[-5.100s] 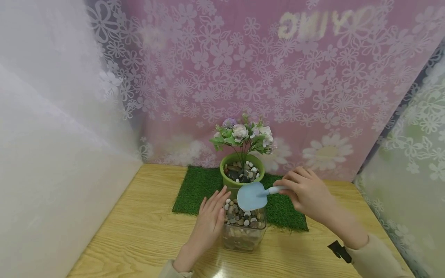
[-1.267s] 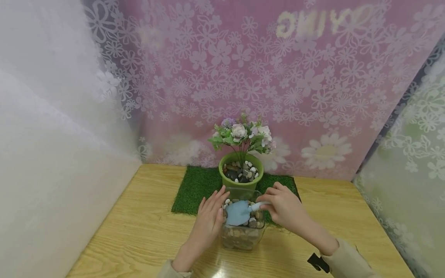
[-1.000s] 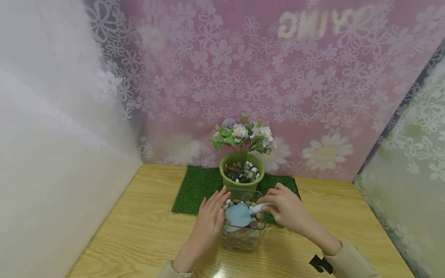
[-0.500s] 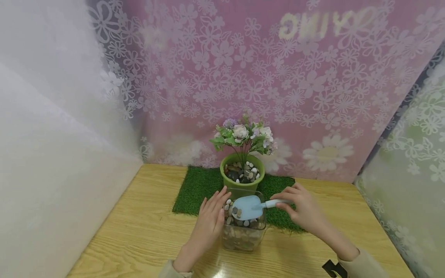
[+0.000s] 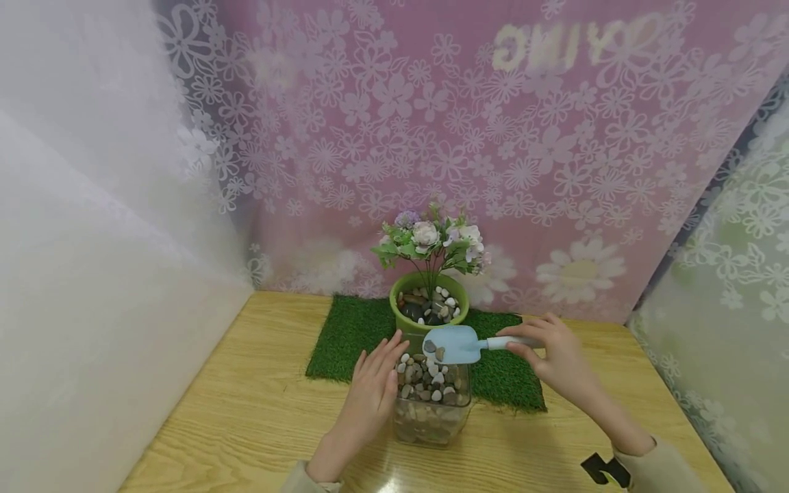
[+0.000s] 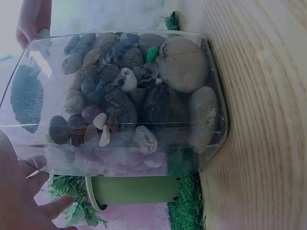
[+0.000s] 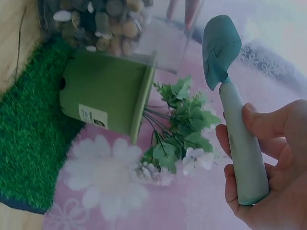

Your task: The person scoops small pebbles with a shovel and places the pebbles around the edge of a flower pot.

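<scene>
My right hand point(image 5: 557, 352) grips the white handle of a small blue garden trowel point(image 5: 464, 344), thumb against one side of the handle in the right wrist view. A couple of pebbles point(image 5: 430, 347) lie near the tip of its blade. The blade hangs above the back of a clear square container point(image 5: 464, 412) holding many mixed pebbles point(image 5: 425, 383). With its fingers straight, my left hand point(image 5: 368, 390) rests along the container's left rim. Through the container's wall, the left wrist view shows larger stones point(image 6: 182, 64) at the bottom.
Just behind the container, a green flowerpot point(image 5: 394, 308) with stones and artificial flowers point(image 5: 425, 234) stands on a strip of artificial grass point(image 5: 354, 335). All of it is on a wooden table point(image 5: 246, 411). A pink floral curtain point(image 5: 370, 137) closes off the back.
The trowel was bare over the container, then went down into the pebbles. It has since risen and shifted right and back, carrying a couple of them. My left hand has stayed put.
</scene>
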`<state>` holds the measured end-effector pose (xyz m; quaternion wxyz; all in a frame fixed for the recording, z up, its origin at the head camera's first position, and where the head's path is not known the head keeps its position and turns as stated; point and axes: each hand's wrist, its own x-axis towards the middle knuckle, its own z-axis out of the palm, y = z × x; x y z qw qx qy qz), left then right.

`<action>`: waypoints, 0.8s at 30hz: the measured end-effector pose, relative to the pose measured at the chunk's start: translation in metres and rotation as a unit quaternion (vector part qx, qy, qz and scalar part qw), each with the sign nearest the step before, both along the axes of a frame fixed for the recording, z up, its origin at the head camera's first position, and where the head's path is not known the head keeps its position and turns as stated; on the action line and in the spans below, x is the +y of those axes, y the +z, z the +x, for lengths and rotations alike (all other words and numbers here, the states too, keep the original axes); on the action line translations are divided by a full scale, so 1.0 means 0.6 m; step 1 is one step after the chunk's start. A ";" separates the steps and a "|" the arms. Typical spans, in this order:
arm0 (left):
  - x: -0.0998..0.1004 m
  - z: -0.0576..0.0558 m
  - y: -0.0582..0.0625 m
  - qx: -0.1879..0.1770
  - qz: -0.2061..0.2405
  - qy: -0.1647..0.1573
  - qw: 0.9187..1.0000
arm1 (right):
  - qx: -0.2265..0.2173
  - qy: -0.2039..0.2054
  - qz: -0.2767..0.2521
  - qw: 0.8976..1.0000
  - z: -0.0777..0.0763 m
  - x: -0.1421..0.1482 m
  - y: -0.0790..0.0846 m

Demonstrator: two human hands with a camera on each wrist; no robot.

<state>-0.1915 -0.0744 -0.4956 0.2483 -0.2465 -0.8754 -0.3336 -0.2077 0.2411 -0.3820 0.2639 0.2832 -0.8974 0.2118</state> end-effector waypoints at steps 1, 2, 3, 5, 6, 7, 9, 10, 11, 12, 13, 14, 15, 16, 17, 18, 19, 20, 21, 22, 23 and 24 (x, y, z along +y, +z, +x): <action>0.000 0.000 0.000 0.001 0.000 0.001 1.000 | 0.003 -0.005 0.000 1.000 -0.003 0.003 0.003; 0.000 0.000 -0.001 0.001 -0.001 0.002 1.000 | 0.005 -0.010 0.000 1.000 -0.006 0.005 0.005; 0.000 0.000 -0.001 0.002 -0.001 0.002 1.000 | 0.008 -0.014 0.000 1.000 -0.009 0.008 0.008; -0.001 0.000 0.000 0.000 -0.001 0.002 1.000 | 0.012 -0.024 0.000 1.000 -0.016 0.013 0.013; -0.001 -0.001 0.000 0.000 -0.001 0.001 1.000 | 0.014 -0.028 -0.001 1.000 -0.020 0.016 0.015; -0.001 -0.001 0.000 -0.001 -0.001 0.001 1.000 | 0.015 -0.033 -0.001 0.999 -0.023 0.018 0.017; -0.001 0.000 0.001 -0.006 -0.003 0.000 1.000 | 0.013 -0.044 -0.002 0.999 -0.031 0.022 0.022; -0.002 -0.001 0.001 -0.009 -0.003 0.000 1.000 | 0.012 -0.049 -0.002 0.999 -0.035 0.024 0.024; -0.002 -0.001 0.000 -0.008 -0.004 0.000 1.000 | 0.011 -0.053 -0.001 0.999 -0.039 0.026 0.025; -0.002 -0.001 -0.001 -0.006 -0.005 0.001 1.000 | 0.010 -0.056 0.000 0.998 -0.043 0.027 0.027; -0.003 -0.001 0.000 -0.006 -0.005 0.001 1.000 | 0.008 -0.059 0.002 0.998 -0.048 0.028 0.028; -0.003 -0.001 0.000 -0.006 -0.005 0.001 1.000 | 0.006 -0.062 0.004 0.998 -0.052 0.029 0.029; -0.003 -0.001 0.000 -0.002 -0.005 0.002 1.000 | 0.005 -0.065 0.008 0.998 -0.057 0.029 0.028; -0.003 -0.001 0.001 0.000 -0.005 0.003 1.000 | 0.004 -0.069 0.013 0.998 -0.061 0.029 0.028; -0.003 -0.001 0.001 0.002 -0.004 0.003 1.000 | 0.003 -0.071 0.019 0.997 -0.067 0.029 0.027; -0.003 0.000 0.002 0.002 -0.003 0.002 1.000 | 0.001 -0.074 0.025 0.997 -0.071 0.028 0.025; -0.002 0.000 0.002 0.001 -0.002 0.000 1.000 | 0.002 -0.076 0.032 0.997 -0.076 0.027 0.023; -0.002 0.000 0.002 0.000 -0.003 0.000 1.000 | 0.006 -0.077 0.039 0.996 -0.081 0.027 0.020; -0.002 0.000 0.002 0.000 -0.002 -0.001 1.000 | 0.013 -0.077 0.047 0.996 -0.085 0.026 0.017; -0.002 0.001 0.003 -0.002 -0.002 -0.002 1.000 | 0.022 -0.075 0.054 0.995 -0.090 0.026 0.014; -0.001 0.001 0.003 -0.004 -0.002 -0.003 1.000 | 0.032 -0.073 0.060 0.995 -0.094 0.026 0.011; -0.001 0.001 0.003 -0.004 -0.002 -0.003 1.000 | 0.043 -0.071 0.066 0.994 -0.098 0.026 0.008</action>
